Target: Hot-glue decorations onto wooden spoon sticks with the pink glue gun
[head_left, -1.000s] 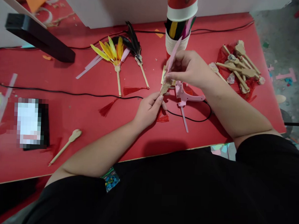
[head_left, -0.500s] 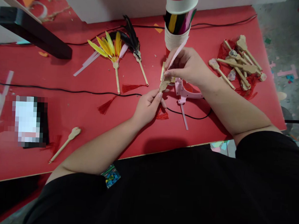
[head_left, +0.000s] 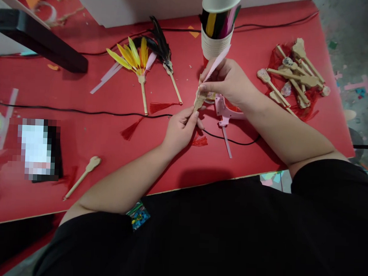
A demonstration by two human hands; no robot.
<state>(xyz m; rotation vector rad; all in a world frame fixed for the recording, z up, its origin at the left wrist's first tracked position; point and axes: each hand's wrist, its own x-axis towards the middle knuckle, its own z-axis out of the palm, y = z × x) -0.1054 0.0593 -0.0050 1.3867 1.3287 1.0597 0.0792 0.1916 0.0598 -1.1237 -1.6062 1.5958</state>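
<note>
My left hand point(head_left: 181, 127) is closed round a small wooden fan handle point(head_left: 199, 101), thumb on top, with a red tassel point(head_left: 199, 139) hanging beneath. A pale pink feather point(head_left: 218, 63) is pinched between thumb and fingers of my right hand point(head_left: 232, 83), its lower end at the handle's wide head. Whether the feather touches the handle I cannot tell, as the fingertips cover that spot. Below my right wrist lies a pink glue gun point(head_left: 226, 113), partly hidden, with a glue stick point(head_left: 227, 142) jutting from it.
Behind my hands stand stacked paper cups point(head_left: 216, 45) with feathers. A yellow feather fan point(head_left: 142, 77) and a black feather fan point(head_left: 171, 74) lie left of them. Several wooden handles point(head_left: 296, 80) are heaped at right; a single handle point(head_left: 83, 177) lies near a phone point(head_left: 39, 148). A black cord point(head_left: 112, 113) crosses the table.
My right hand has shifted slightly left and down with the pink feather, its fingertips closer over the handle's head. The left hand keeps its grip. The whole view has moved a little.
</note>
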